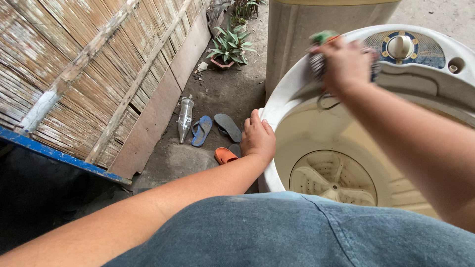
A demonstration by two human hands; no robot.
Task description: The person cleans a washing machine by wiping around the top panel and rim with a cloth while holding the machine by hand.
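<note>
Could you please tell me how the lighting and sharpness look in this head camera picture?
Head view: soft, even daylight with no glare; the right hand scrubbing the white plastic washing machine rim with a wiry scouring pad is slightly motion-blurred; the left hand is sharp; the lower left corner is deeply shadowed.

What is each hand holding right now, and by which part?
The right hand grips a scrub brush, fist closed around its body. The left hand holds nothing, resting on the washing machine's rim.
</note>
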